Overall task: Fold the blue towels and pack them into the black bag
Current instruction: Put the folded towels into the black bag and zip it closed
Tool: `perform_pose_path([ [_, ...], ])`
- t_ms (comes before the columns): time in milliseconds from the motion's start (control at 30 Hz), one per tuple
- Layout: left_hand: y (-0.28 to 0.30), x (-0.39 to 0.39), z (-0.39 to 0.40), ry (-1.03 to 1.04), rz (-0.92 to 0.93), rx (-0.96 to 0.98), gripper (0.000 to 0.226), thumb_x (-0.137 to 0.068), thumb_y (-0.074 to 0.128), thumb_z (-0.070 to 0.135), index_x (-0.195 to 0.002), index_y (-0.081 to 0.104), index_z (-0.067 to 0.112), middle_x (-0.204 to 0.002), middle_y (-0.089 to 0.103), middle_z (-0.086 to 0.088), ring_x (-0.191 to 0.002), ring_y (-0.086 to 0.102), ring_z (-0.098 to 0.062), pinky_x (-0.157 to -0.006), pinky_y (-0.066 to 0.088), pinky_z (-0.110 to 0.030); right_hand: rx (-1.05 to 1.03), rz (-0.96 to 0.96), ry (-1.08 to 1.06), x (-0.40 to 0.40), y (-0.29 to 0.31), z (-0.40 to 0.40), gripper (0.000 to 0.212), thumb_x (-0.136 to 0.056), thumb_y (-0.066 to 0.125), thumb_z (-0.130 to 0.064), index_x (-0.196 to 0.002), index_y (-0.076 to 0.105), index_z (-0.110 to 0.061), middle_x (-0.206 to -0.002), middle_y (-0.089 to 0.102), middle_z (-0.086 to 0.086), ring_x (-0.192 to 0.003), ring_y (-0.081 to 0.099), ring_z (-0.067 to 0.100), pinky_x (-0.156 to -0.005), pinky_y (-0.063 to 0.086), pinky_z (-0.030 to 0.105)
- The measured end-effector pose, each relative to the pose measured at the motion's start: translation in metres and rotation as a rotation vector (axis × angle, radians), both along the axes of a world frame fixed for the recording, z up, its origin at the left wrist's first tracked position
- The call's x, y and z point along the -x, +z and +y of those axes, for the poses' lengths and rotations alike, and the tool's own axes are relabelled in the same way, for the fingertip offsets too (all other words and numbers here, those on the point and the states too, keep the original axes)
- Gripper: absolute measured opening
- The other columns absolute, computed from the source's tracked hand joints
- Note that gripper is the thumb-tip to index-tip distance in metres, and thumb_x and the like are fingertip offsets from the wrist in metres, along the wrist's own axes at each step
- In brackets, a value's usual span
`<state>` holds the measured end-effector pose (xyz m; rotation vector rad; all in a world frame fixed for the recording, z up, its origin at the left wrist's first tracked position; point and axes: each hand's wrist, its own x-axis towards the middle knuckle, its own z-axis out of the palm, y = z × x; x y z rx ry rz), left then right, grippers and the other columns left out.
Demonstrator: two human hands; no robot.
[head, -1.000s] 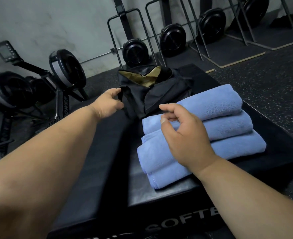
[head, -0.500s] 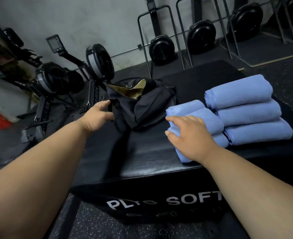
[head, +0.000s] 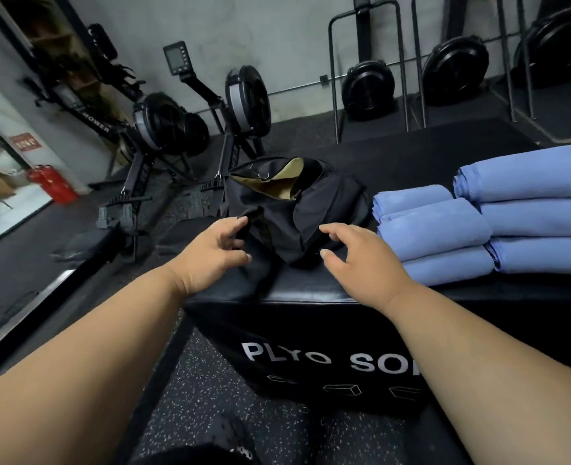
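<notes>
Count: six folded blue towels in two stacks, one black bag, two hands, one plyo box.

Near stack (head: 435, 236) has three towels and sits at 3 o'clock of the bag, just beside it. Far stack (head: 532, 209) has three more, touching the near stack on its 3 o'clock side and standing taller. All are the same plain periwinkle blue, folded thick, with rounded fold edges facing the bag.

Black bag (head: 297, 209) sits on the plyo box (head: 311, 333) top, at about 11 o'clock of the box's near corner. It is soft and slumped, its mouth gaping at 12 o'clock and showing tan lining.

Left hand (head: 210, 255) is at the bag's 9 o'clock edge, fingers curled onto a black strap or flap; can't tell whether the grip is closed. Right hand (head: 358, 260) hovers at the bag's 4 o'clock, fingers spread and loosely bent, holding nothing, clear of the towels.

Writing: box front reads "PLYO SO", rest cut off by the right forearm. Rowing machine (head: 163, 135) rail at 10 o'clock reads "ROWER".
</notes>
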<state>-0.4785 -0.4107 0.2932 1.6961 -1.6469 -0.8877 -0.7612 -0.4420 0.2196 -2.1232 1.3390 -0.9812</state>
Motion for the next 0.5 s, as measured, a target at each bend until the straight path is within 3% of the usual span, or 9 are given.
perform_pose_path([
  [100, -0.005, -0.019, 0.025, 0.05, 0.062, 0.013, 0.103, -0.058, 0.082, 0.031, -0.154, 0.049, 0.016, -0.154, 0.049, 0.002, -0.129, 0.06, -0.022, -0.11, 0.05, -0.036, -0.026, 0.0, -0.009, -0.01, -0.003, -0.001, 0.048, -0.1, 0.061, -0.036, -0.148, 0.054, -0.032, -0.133, 0.063, -0.005, -0.129, 0.053, 0.017, -0.102, 0.043, 0.031],
  [233, -0.01, -0.041, 0.06, 0.127, 0.06, 0.023, 0.073, -0.079, 0.077, 0.014, -0.149, 0.055, 0.019, -0.149, 0.057, 0.002, -0.126, 0.061, -0.015, -0.095, 0.049, -0.015, -0.028, -0.002, 0.023, -0.023, -0.006, -0.002, 0.049, -0.099, 0.061, -0.037, -0.148, 0.053, -0.033, -0.142, 0.056, -0.008, -0.132, 0.051, 0.016, -0.104, 0.043, 0.032],
  [333, -0.018, -0.054, 0.078, 0.222, 0.027, 0.011, 0.075, -0.078, 0.074, 0.021, -0.15, 0.055, 0.017, -0.147, 0.058, 0.001, -0.128, 0.061, -0.015, -0.099, 0.046, -0.02, -0.014, -0.005, 0.04, -0.031, -0.007, -0.002, 0.049, -0.099, 0.062, -0.036, -0.147, 0.055, -0.032, -0.149, 0.051, -0.008, -0.133, 0.05, 0.014, -0.104, 0.042, 0.03],
  [400, -0.021, -0.056, 0.085, 0.292, -0.084, 0.024, 0.07, -0.086, 0.078, 0.015, -0.151, 0.052, 0.016, -0.147, 0.056, -0.002, -0.127, 0.06, -0.014, -0.103, 0.042, -0.021, -0.005, -0.002, 0.044, -0.035, -0.008, -0.002, 0.049, -0.099, 0.063, -0.036, -0.147, 0.055, -0.032, -0.153, 0.045, -0.008, -0.134, 0.05, 0.016, -0.104, 0.042, 0.03],
  [500, -0.022, -0.04, 0.088, 0.351, -0.442, 0.174, 0.061, -0.089, 0.073, 0.02, -0.147, 0.054, 0.02, -0.151, 0.043, 0.003, -0.142, 0.044, -0.011, -0.117, 0.028, -0.022, -0.043, 0.018, 0.036, -0.036, -0.01, -0.005, 0.05, -0.099, 0.061, -0.038, -0.148, 0.052, -0.036, -0.163, 0.034, -0.008, -0.134, 0.05, 0.018, -0.102, 0.043, 0.032],
])
